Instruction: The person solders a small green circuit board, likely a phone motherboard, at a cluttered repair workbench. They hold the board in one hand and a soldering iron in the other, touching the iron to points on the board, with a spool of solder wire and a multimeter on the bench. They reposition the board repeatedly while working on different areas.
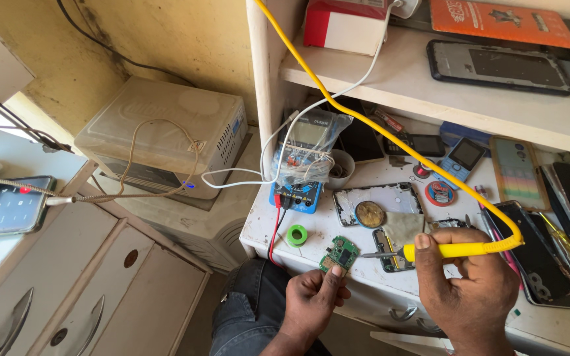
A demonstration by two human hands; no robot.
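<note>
White counter (397,280), cluttered with phone parts. Beige plastic-covered box (166,132) sits at 9 o'clock of it, well apart. Blue multimeter (301,168), wrapped in clear plastic, stands at 12 o'clock of the left hand. Right hand (460,277) closed around the yellow soldering iron (453,249), thumb on top; its yellow cable (364,118) runs off toward 11 o'clock. Left hand (311,300) pinches the green circuit board (339,254) by its lower edge, at the counter's front rim. Iron tip points toward 9 o'clock, just beside the board; contact unclear. Green solder roll (296,235) lies at 10 o'clock of the board.
</note>
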